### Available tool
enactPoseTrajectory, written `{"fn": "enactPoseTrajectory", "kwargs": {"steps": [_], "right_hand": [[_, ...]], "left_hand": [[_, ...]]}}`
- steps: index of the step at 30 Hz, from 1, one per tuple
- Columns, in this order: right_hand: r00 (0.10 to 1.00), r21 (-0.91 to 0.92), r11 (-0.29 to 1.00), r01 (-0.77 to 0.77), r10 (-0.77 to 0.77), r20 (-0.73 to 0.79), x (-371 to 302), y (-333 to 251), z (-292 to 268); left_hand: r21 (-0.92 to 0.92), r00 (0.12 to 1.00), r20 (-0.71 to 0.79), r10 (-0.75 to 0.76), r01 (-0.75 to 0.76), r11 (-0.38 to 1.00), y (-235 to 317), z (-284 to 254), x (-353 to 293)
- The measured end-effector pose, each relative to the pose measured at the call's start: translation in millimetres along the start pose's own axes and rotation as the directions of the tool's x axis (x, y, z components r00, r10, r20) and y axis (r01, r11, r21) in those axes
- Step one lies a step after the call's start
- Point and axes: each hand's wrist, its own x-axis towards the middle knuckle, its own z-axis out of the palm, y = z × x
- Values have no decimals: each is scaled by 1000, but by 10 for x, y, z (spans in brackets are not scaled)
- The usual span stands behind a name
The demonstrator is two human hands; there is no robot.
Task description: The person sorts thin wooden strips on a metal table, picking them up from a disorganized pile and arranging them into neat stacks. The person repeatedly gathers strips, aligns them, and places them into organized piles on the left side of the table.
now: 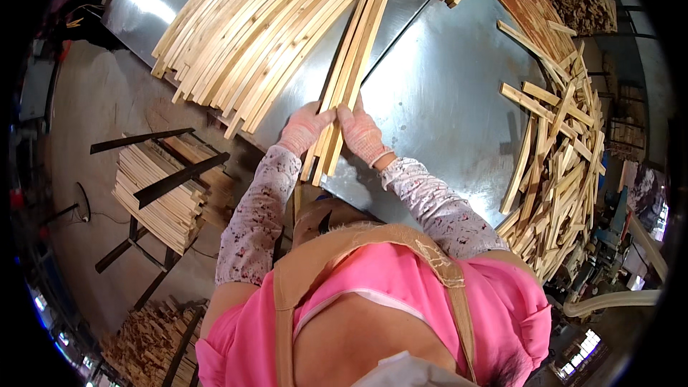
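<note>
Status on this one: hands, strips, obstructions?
Left hand, right hand gripping narrow strip bundle. Bundle lying on metal table. Wider strip row close left; no obstruction seen at hands.

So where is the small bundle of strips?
In the head view, the small bundle is at upper centre, held between the left hand and right hand, right of the larger spread of strips.

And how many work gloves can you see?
2. One pinkish work glove is on the left hand, at the left side of the slim wooden strips; the other is on the right hand, at their right side. Others could be hidden in the clutter.
</note>
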Motion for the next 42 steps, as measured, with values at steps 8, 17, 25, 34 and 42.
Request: {"fn": "enactPoseTrajectory", "kwargs": {"steps": [8, 17, 25, 34, 42], "right_hand": [[956, 558, 819, -135, 256, -146, -139, 108, 267], [919, 278, 877, -391, 359, 160, 67, 18, -67], [920, 418, 820, -392, 366, 144, 807, -743, 376], [896, 915, 124, -384, 292, 336, -659, 519, -544], [860, 935, 82, -344, 427, 279, -1763, 1579, -1008]], "left_hand": [[167, 999, 1, -38, 37, 985, -92, -57, 77], [301, 991, -126, -34, 71, 951, 90, -120, -83], [-73, 944, -303, 130, -159, 985, -129, -437, -650], [253, 884, -344, 317, -238, 938, 400, 308, -219], [88, 535, -200, 821, -825, 559, 3981, 2238, 1024]]}}
